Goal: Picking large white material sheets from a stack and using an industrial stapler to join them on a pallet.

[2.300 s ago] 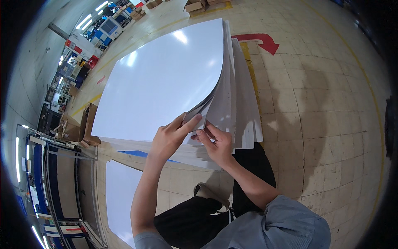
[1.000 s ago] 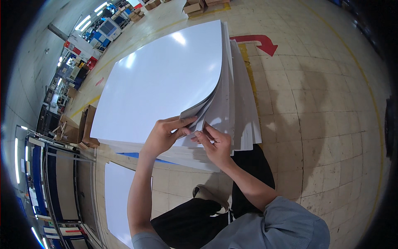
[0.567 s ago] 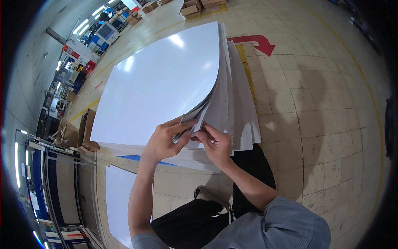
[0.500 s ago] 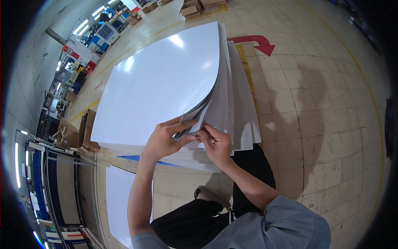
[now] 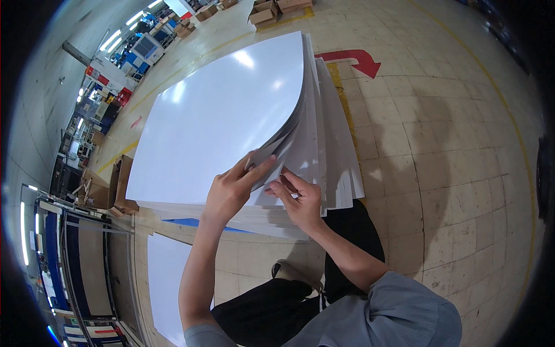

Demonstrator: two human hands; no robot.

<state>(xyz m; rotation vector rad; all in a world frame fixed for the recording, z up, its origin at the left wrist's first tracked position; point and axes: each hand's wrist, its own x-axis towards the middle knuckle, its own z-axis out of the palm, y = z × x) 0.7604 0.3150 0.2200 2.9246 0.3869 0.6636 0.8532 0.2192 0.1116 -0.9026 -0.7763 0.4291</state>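
A tall stack of large glossy white sheets [image 5: 214, 110] stands in front of me. Its near right corner is lifted and curls upward. My left hand [image 5: 231, 185] grips several raised sheets at that corner, the fingers reaching over and between their edges. Close to its right, my right hand [image 5: 299, 199] pinches the corner of a sheet [image 5: 278, 171] just below the raised ones. Lower sheets [image 5: 329, 127] fan out unevenly along the right side of the stack. How many sheets each hand holds cannot be made out.
Another white sheet or pile [image 5: 167, 283] lies low at the left, beside my left forearm. An open cardboard box [image 5: 120, 185] stands left of the stack, near a metal-framed rack [image 5: 87, 260]. A red arrow [image 5: 361, 61] marks the tiled floor beyond. More boxes [image 5: 265, 13] sit farther off.
My left hand has shifted up and its fingers have straightened along the raised sheets, moving apart from my right hand. The right hand has stayed nearly in place at the corner.
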